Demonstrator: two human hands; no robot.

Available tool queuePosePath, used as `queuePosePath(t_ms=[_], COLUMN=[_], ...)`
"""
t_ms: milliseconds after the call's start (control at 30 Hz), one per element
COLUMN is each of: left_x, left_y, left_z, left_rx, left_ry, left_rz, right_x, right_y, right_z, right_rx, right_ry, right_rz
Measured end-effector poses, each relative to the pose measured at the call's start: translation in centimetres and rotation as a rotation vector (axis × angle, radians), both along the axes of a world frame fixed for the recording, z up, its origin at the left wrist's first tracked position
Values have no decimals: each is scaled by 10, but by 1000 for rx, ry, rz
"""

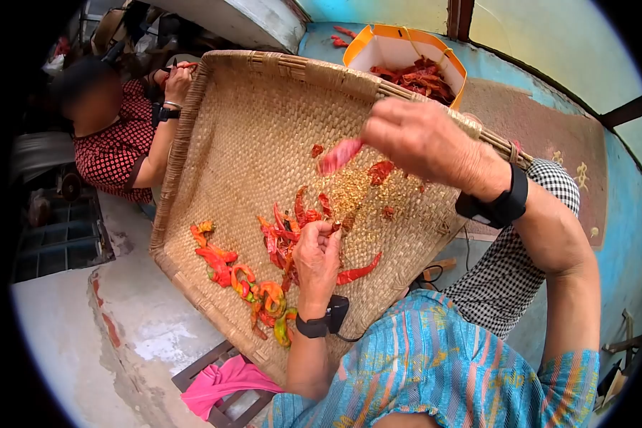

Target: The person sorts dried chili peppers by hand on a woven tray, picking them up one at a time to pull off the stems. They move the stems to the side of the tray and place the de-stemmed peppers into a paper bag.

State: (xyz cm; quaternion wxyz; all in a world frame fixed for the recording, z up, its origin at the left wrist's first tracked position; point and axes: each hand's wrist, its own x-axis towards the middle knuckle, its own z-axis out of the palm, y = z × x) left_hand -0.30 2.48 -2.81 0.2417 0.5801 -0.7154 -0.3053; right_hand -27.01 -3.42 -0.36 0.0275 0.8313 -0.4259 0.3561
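My left hand (317, 260) is low over the woven tray (242, 135), its thumb and fingertips pinched on a small dark red pepper piece (337, 227). Beside it lies a pile of red peppers (279, 239). Higher up and to the right, my right hand (414, 135) is closed with fingers curled, slightly blurred. A blurred pink-red pepper piece (339, 156) shows at its fingertips. Below that, yellow seeds (353, 192) are scattered on the weave with a few red pieces. One long red pepper (360, 271) lies right of my left hand.
Orange and green peppers (271, 296) lie near the tray's lower left edge. Behind the tray stands a white and orange box (406, 60) of dried red peppers. At the left, another person (121, 128) holds something red. A pink cloth (225, 385) hangs on a stool below.
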Motion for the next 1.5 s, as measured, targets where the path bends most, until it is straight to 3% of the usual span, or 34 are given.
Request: queuePosePath(t_ms=[100,167,233,267,333,367,433,500,633,700,767,800,867,900,1000,1167,1233,1300,1433,1500], left_x=[-3,-4,-8,-9,-10,-11,-14,-16,-12,-10,4,13,30,34,56,70,68,53,15,3], left_y=[1,0,1,2,3,3,5,8,14,17,19,18,25,30,44,49,40,30,3,-8], left_z=[-2,-3,1,3,0,-1,0,0,-2,10,27,29,41,46,34,15,11,14,16,11], left_rx=[57,52,63,76,69,60,41,68,10,-8,-40,-280,-235,-197,-40,66,8,11,-84,-207], left_ry=[64,81,149,214,266,333,339,418,316,235,-3,-146,-370,-481,-702,-705,-475,-413,-252,-224], left_rz=[-9,-14,-21,-28,-23,-24,-18,-42,-151,-145,-122,-168,-137,-109,-60,-38,-24,-33,-156,-240], right_x=[-27,-26,-5,8,31,38,45,47,46,38,12,-5,-42,-53,-53,-35,-33,-25,10,17], right_y=[-25,-25,-8,3,29,34,37,34,34,24,6,-7,-25,-25,-25,-14,-13,-17,-1,6], right_z=[5,4,5,-1,-3,-8,-19,-23,-18,-13,2,10,19,26,22,19,13,-2,-10,-16], right_rx=[-159,-270,-84,149,717,772,761,724,663,327,-61,-291,-461,-129,-163,-241,-239,-314,-66,186], right_ry=[43,-16,-145,-267,-312,-304,-506,-523,-479,-337,-275,-261,-122,-115,-58,-27,-5,60,29,52], right_rz=[-419,-444,-176,62,193,226,323,371,479,354,142,65,-185,-334,-487,-198,-178,-106,76,181])
